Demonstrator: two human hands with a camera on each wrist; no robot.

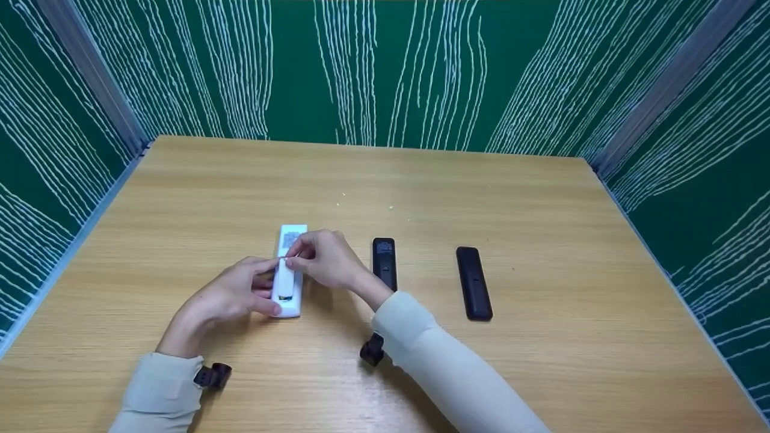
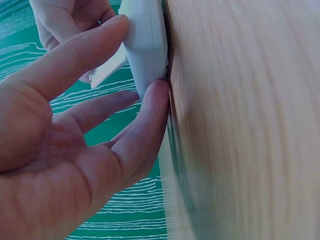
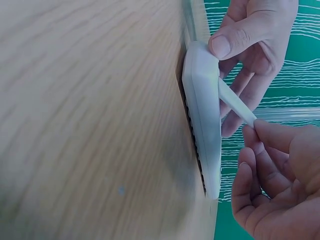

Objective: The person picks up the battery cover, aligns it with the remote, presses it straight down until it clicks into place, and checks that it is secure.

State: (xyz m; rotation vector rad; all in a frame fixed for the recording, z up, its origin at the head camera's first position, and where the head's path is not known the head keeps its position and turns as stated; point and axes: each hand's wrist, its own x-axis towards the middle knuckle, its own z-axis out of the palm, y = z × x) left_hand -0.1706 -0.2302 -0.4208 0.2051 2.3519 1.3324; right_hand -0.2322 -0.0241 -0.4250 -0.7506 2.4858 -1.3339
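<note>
A white remote control (image 1: 294, 230) lies face down on the wooden table, left of centre. My left hand (image 1: 231, 293) holds it steady from the left, thumb at its near end and fingers along its side. Between the thumb and index finger of my right hand (image 1: 329, 260) is the far end of the white battery cover (image 3: 236, 101). In the right wrist view that cover slants up from the remote's back, its other end at the remote. A small dark opening (image 1: 285, 297) shows at the cover's near end.
Just right of my right hand lies a black remote control (image 1: 384, 255), partly hidden by the forearm. Another black remote (image 1: 474, 282) lies farther right. Tiny white specks dot the table (image 1: 481, 198) toward the back. Green walls with white lines stand around it.
</note>
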